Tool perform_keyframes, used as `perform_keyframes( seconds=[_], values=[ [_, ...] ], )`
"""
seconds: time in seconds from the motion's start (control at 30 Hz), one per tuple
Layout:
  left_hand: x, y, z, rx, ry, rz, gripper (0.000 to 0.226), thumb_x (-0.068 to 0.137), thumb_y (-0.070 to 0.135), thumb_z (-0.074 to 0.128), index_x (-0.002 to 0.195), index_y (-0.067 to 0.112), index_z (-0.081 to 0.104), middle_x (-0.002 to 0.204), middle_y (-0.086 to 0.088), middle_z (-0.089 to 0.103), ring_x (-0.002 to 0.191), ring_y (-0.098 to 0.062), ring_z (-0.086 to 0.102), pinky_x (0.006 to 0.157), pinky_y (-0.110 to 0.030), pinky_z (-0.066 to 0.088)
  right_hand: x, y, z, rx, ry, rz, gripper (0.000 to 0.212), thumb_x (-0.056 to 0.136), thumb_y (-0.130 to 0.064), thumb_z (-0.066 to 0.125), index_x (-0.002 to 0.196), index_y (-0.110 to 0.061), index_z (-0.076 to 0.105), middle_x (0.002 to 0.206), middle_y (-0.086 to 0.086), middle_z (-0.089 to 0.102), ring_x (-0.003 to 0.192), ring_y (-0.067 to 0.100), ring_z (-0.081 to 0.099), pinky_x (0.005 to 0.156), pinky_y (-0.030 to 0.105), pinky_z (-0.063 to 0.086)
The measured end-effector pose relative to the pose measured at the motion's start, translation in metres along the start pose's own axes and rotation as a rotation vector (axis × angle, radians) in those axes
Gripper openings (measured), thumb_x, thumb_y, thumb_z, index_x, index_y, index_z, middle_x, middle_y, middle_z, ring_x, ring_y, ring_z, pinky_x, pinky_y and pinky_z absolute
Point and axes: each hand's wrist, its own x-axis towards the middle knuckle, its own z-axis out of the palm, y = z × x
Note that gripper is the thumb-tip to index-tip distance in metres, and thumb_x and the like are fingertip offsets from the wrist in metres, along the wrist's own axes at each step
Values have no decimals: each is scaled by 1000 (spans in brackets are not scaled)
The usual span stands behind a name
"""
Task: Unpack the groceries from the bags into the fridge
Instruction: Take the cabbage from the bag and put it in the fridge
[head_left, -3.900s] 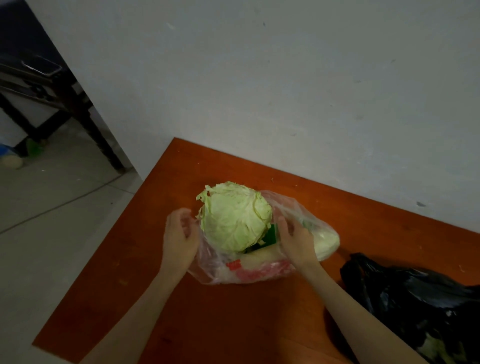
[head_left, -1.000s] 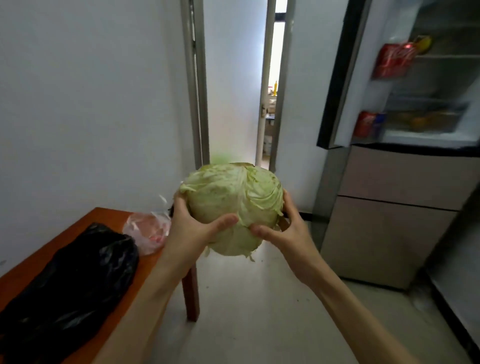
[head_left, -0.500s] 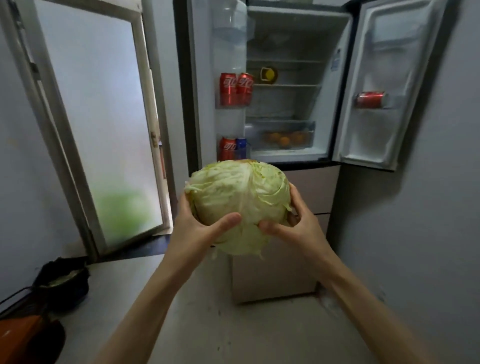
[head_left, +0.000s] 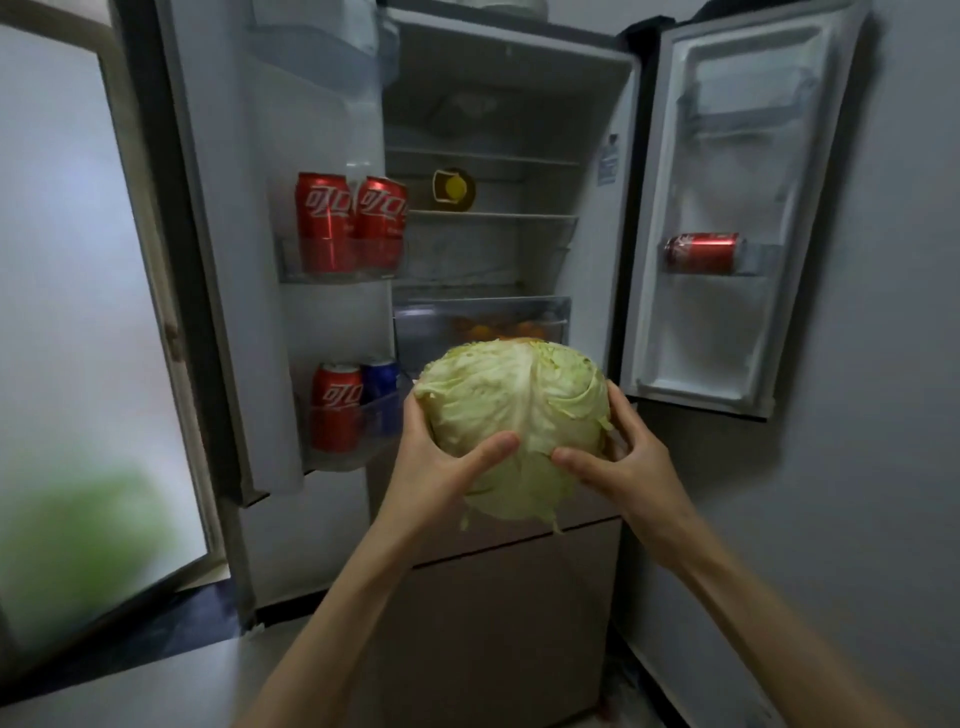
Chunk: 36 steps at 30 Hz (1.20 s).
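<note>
A pale green cabbage (head_left: 514, 415) is held in front of me, just below the fridge's open upper compartment. My left hand (head_left: 436, 467) grips its left side with the thumb across the front. My right hand (head_left: 621, 462) grips its right side. The fridge (head_left: 498, 93) stands with both upper doors swung open. Its glass shelves (head_left: 488, 215) show behind and above the cabbage. The grocery bags are out of view.
Red cans (head_left: 348, 221) fill the left door's middle rack, and a red and a blue can (head_left: 353, 405) sit lower. One can (head_left: 701, 253) lies in the right door. A yellow-lidded container (head_left: 454, 188) sits on a shelf. The crisper drawer (head_left: 478, 325) holds orange fruit. A frosted door (head_left: 67, 312) stands at left.
I lifted the cabbage out of the bag on the table, turned and carried it to the fridge. Since half a second ago the fridge is closer and the cabbage sits nearer its opening.
</note>
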Motion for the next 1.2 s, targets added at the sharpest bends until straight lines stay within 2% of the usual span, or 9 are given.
perform_keyframes(
  seconds=[0.13,0.27,0.37,0.47,0.57,0.77,0.9,1.07,1.2],
  values=[
    [73,-26,23,-4,-17,6,88,63,29,78,134,29,28,114,26,44,97,14,47,67,-2,46,71,25,-22,31,45,-4,99,42,-38,91,129,-42,42,134,-4,52,121,16,53,98,46,47],
    [136,-58,47,-12,-35,-6,93,56,36,77,135,29,28,117,24,45,101,10,49,76,-8,50,129,55,-47,49,76,5,109,51,-26,84,143,-31,27,136,-4,47,122,16,52,98,43,48],
    [183,-85,68,-17,-27,-21,89,56,34,78,132,28,32,121,19,48,104,8,51,80,-13,52,174,82,-68,53,69,16,108,50,-29,85,143,-31,30,135,-3,49,119,17,54,95,43,50],
    [229,-113,91,-9,4,-9,81,65,23,79,131,26,33,115,22,48,100,10,51,77,-9,50,225,107,-92,64,36,11,97,48,-36,90,132,-41,42,132,-6,53,118,17,55,90,44,52],
    [276,-135,112,18,50,-1,88,58,33,79,133,26,33,117,20,50,102,8,52,75,-8,50,277,123,-114,82,16,-14,81,46,-37,86,116,-49,47,126,-13,52,117,16,55,88,42,54],
    [374,-156,140,47,109,17,79,66,25,80,131,25,36,119,13,53,101,6,54,75,-13,52,385,147,-143,123,3,-51,107,43,-40,88,135,-38,35,141,-8,43,125,14,47,100,46,46],
    [438,-166,138,106,131,54,81,66,26,80,133,23,35,114,17,52,98,6,53,66,-8,49,447,165,-138,230,8,-58,85,45,-38,90,119,-43,48,127,-9,56,118,16,55,95,48,49],
    [513,-187,129,110,166,43,93,60,40,77,139,20,32,127,5,50,104,-4,55,72,-15,51,527,171,-128,211,29,-113,105,50,-30,88,141,-20,37,131,-6,53,118,12,54,96,39,49],
    [566,-208,119,92,177,42,94,58,47,74,138,19,34,130,2,51,110,-11,55,74,-16,50,583,174,-122,129,-14,-140,50,64,-18,80,102,-37,54,102,-23,58,92,-7,60,77,20,53]
  ],
)
